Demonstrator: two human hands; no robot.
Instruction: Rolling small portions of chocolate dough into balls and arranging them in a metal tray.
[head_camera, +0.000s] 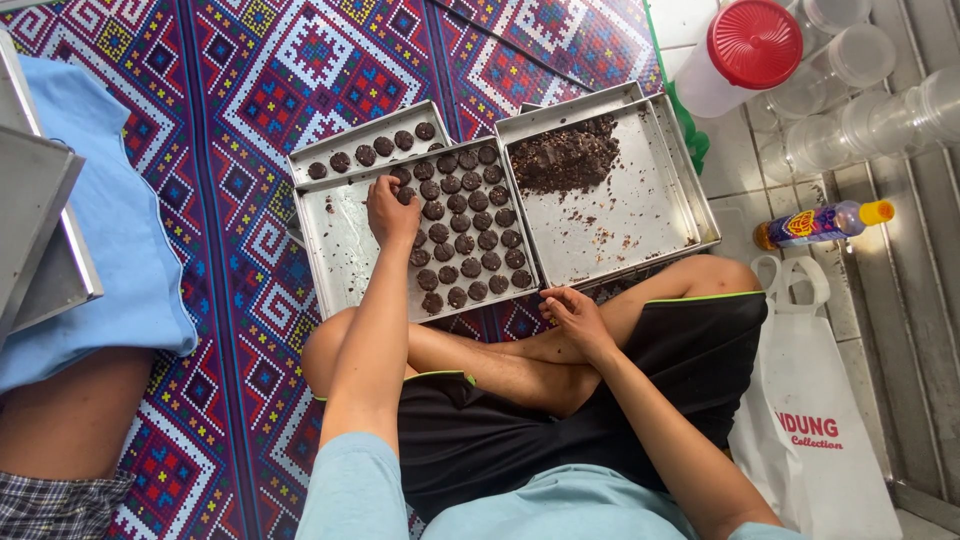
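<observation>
The left hand is reaching out over the near-left baking tray, fingers curled down and pinching one dark round cookie at the left edge of the cookie rows. The right hand is resting loosely curled near the crossed legs, just beside the near rim of the right tray; whether it is holding anything cannot be determined.

The rows of dark round cookies are filling the right half of the near-left tray, while its left half is showing bare metal with crumbs. A second tray, tucked behind it on the far side, is carrying a single row of cookies. The right tray is holding a pile of dark dough in its far-left corner.

The trays are sitting on a patterned woven mat. To the right, a red-lidded plastic jar, clear containers, a small bottle with a yellow cap and a white bag are lying on the tiled floor.
</observation>
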